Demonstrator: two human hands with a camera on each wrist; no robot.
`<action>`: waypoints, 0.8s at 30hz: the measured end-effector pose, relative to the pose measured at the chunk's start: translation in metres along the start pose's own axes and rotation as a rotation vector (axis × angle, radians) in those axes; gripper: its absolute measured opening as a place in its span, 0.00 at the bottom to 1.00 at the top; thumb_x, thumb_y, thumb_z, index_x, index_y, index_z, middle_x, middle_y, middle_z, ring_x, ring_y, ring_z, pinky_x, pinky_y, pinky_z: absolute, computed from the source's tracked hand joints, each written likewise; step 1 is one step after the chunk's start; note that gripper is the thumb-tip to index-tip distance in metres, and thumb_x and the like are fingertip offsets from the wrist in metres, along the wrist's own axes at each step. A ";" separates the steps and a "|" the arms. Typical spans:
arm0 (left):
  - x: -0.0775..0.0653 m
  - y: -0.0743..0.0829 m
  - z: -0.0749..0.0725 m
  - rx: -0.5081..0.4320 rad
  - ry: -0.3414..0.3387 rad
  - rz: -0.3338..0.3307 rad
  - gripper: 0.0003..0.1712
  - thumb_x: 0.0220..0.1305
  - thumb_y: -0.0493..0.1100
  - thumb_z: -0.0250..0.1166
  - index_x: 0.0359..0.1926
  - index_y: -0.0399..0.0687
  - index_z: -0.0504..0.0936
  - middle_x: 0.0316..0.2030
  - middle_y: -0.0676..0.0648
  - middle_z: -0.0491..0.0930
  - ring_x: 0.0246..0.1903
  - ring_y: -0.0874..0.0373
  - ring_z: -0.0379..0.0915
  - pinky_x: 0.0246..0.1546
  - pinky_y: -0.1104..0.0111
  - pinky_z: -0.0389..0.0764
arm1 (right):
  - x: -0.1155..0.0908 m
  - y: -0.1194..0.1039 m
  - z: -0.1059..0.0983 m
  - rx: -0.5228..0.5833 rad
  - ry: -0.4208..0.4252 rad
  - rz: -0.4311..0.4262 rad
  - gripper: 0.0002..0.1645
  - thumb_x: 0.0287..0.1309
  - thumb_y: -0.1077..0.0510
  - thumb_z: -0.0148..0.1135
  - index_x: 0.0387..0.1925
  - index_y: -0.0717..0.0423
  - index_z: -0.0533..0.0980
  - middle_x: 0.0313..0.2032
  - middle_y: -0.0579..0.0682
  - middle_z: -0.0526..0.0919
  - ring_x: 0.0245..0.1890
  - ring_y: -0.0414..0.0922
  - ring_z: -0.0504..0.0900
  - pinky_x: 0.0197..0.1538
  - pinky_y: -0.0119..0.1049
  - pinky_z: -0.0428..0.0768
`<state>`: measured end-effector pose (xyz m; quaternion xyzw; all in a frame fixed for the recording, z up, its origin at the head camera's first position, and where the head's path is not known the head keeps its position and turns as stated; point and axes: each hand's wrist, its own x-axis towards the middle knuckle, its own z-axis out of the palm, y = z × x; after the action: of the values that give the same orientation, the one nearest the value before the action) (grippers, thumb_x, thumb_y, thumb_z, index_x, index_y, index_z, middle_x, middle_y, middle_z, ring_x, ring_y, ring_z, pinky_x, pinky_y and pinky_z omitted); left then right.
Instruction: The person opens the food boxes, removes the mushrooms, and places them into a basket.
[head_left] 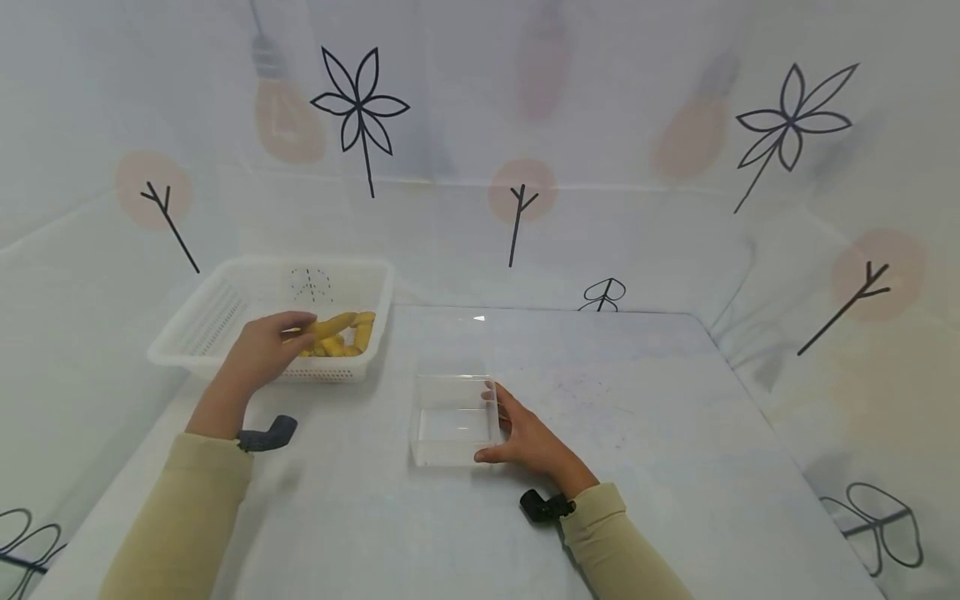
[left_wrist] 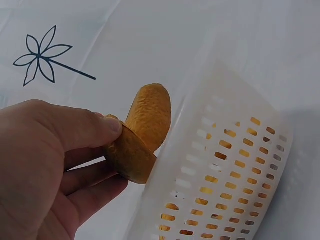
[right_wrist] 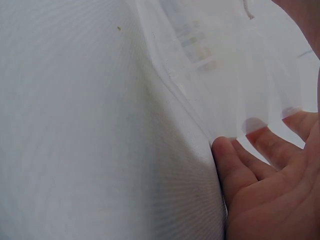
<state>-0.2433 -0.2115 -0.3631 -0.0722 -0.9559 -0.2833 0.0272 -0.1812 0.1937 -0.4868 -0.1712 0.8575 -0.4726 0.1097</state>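
Observation:
My left hand (head_left: 264, 352) reaches over the front of a white perforated plastic basket (head_left: 180, 340). Between thumb and fingertips it pinches a yellow lobed piece (left_wrist: 132, 155) with rough, rounded ends, close to the basket's rim. Similar yellow pieces (head_left: 363, 335) lie in the basket's right part. On the table, my right hand (head_left: 534, 437) holds the right side of a clear plastic box (head_left: 455, 452), thumb at the near corner and fingers toward the far one. In the right wrist view, fingertips (right_wrist: 255, 127) press against the clear wall.
A white cloth-covered table (head_left: 360, 517) carries the basket at back left and the box near its middle. Behind it hangs a pale backdrop (head_left: 450, 108) with printed flowers and bulbs. Each wrist wears a dark camera mount (head_left: 543, 506).

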 end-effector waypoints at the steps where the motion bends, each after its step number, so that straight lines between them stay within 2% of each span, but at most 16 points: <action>1: 0.001 -0.002 0.001 0.004 -0.002 -0.009 0.25 0.69 0.47 0.58 0.64 0.46 0.72 0.63 0.38 0.72 0.60 0.37 0.70 0.59 0.44 0.73 | 0.000 0.000 0.000 0.004 -0.001 0.000 0.71 0.39 0.44 0.80 0.76 0.40 0.42 0.73 0.48 0.59 0.70 0.55 0.64 0.70 0.51 0.67; 5: 0.004 -0.010 0.006 0.020 -0.015 -0.035 0.24 0.69 0.45 0.57 0.64 0.47 0.72 0.63 0.38 0.72 0.60 0.38 0.70 0.60 0.43 0.71 | 0.001 -0.001 0.000 0.017 -0.005 -0.001 0.71 0.39 0.45 0.80 0.76 0.40 0.42 0.73 0.49 0.58 0.71 0.55 0.64 0.69 0.52 0.67; 11: 0.003 -0.008 0.009 0.034 -0.040 -0.069 0.24 0.70 0.45 0.55 0.65 0.45 0.70 0.66 0.34 0.66 0.64 0.34 0.62 0.62 0.40 0.66 | 0.000 0.000 0.001 0.009 -0.005 0.001 0.72 0.38 0.44 0.80 0.76 0.40 0.42 0.73 0.49 0.58 0.71 0.55 0.63 0.69 0.51 0.68; 19: 0.002 -0.008 0.013 0.051 -0.013 -0.049 0.24 0.71 0.47 0.56 0.63 0.43 0.72 0.64 0.34 0.69 0.63 0.34 0.64 0.61 0.40 0.68 | 0.000 0.000 0.000 -0.010 -0.002 -0.005 0.73 0.37 0.42 0.80 0.77 0.39 0.41 0.74 0.49 0.57 0.71 0.56 0.63 0.68 0.52 0.69; 24: 0.001 -0.007 0.016 0.038 -0.020 -0.045 0.23 0.71 0.46 0.54 0.63 0.45 0.73 0.65 0.34 0.69 0.62 0.34 0.65 0.59 0.40 0.70 | -0.001 -0.001 -0.001 -0.009 -0.003 0.003 0.74 0.37 0.43 0.80 0.77 0.41 0.40 0.74 0.50 0.57 0.71 0.57 0.63 0.67 0.53 0.69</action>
<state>-0.2455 -0.2089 -0.3799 -0.0529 -0.9628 -0.2647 0.0125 -0.1807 0.1940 -0.4858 -0.1711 0.8597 -0.4683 0.1111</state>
